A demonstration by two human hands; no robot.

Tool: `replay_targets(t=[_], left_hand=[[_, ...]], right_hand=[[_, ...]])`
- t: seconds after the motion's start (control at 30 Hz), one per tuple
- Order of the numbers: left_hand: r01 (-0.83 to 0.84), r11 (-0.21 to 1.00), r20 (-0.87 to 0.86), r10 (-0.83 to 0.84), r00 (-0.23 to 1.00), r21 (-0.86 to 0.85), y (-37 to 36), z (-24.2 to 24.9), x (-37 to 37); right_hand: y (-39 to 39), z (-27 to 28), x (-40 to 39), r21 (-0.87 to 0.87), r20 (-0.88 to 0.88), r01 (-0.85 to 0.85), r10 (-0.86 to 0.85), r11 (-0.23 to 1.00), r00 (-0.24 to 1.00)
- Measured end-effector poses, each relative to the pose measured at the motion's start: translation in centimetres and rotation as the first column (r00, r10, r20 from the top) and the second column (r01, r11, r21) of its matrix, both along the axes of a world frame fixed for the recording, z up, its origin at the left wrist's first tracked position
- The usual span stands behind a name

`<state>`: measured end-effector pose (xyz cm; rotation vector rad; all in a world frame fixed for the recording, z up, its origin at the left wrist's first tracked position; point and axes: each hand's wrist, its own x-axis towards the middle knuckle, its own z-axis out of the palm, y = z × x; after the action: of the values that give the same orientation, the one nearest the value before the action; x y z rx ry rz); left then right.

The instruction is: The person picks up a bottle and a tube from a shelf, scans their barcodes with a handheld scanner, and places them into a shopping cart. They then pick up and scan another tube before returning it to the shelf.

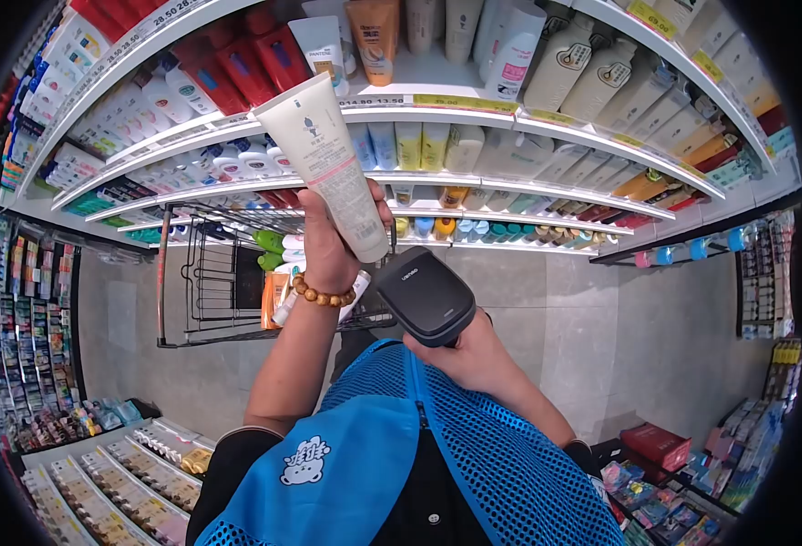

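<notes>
My left hand [330, 238], with a beaded bracelet at the wrist, is wrapped round a large white squeeze tube [321, 155]. The tube leans to the left, its wide crimped end up and its small printed text facing me. In my right hand [466, 353] is a black handheld barcode scanner [426, 296], its rounded top towards me and its handle mostly hidden under it. The scanner's front lies close to the tube's lower end.
Curved-looking shelves [456, 102] of bottles and tubes stand in front. A black wire shopping cart [210, 273] holding several products is left of my hands. Grey floor [547, 318] shows right of the cart. Display racks [23, 318] line the left side; a low shelf [114, 482] is at lower left.
</notes>
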<state>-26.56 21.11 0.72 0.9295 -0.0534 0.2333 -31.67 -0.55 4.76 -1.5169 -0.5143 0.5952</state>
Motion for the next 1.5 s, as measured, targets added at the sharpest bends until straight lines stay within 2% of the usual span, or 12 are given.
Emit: replay_targets(t=[0.63,0.73,0.8,0.83,0.9,1.07,1.23,1.3,1.37,1.43,1.47,1.5], left_hand=[[0.027,0.999,-0.034,-0.026,0.999,0.028,-0.3,-0.2,0.1],[0.054,0.999,-0.027,-0.054,0.998,0.003,0.3,-0.5,0.0],[0.086,0.993,-0.016,-0.088,0.996,-0.084,0.2,-0.3,-0.3],[0.081,0.993,-0.011,-0.083,0.997,-0.081,-0.1,0.0,-0.5],[0.095,0.978,-0.021,-0.100,0.995,-0.188,-0.7,0.4,-1.0],[0.160,0.946,0.004,-0.166,0.986,-0.281,-2.0,0.4,-2.0],[0.108,0.942,-0.069,-0.136,0.988,-0.317,-4.0,1.2,-2.8],[0.113,0.941,-0.071,-0.142,0.987,-0.318,-4.4,1.3,-2.9],[0.162,0.974,-0.010,-0.166,0.986,-0.158,-4.6,1.5,-3.0],[0.177,0.976,-0.003,-0.178,0.984,-0.124,-4.5,2.2,-3.0],[0.186,0.982,0.016,-0.185,0.983,-0.024,-4.1,2.3,-2.8],[0.191,0.979,0.034,-0.194,0.980,0.078,-3.7,2.4,-2.4]], right_hand=[[0.2,0.4,0.0,0.026,0.080,0.063,-0.065,0.998,0.995],[0.8,-0.4,-0.1,0.040,0.027,0.054,-0.055,0.998,0.998],[1.4,-2.1,-0.3,0.144,0.002,0.217,-0.219,0.966,0.976],[1.4,-2.4,0.0,0.147,0.007,0.211,-0.214,0.966,0.977],[1.5,-2.9,0.3,0.093,0.007,0.264,-0.265,0.960,0.964],[2.3,-4.1,0.5,0.140,-0.008,0.353,-0.356,0.925,0.935],[1.8,-3.7,0.4,-0.009,-0.082,0.317,-0.317,0.948,0.945],[2.0,-4.2,0.4,0.057,-0.062,0.381,-0.378,0.923,0.924],[1.9,-5.1,0.6,0.118,-0.046,0.443,-0.440,0.889,0.897],[1.3,-5.8,0.7,0.261,-0.206,0.490,-0.448,0.832,0.870],[1.0,-5.6,0.5,0.324,-0.317,0.481,-0.386,0.815,0.866],[0.5,-5.8,0.5,0.322,-0.319,0.488,-0.392,0.811,0.863]])
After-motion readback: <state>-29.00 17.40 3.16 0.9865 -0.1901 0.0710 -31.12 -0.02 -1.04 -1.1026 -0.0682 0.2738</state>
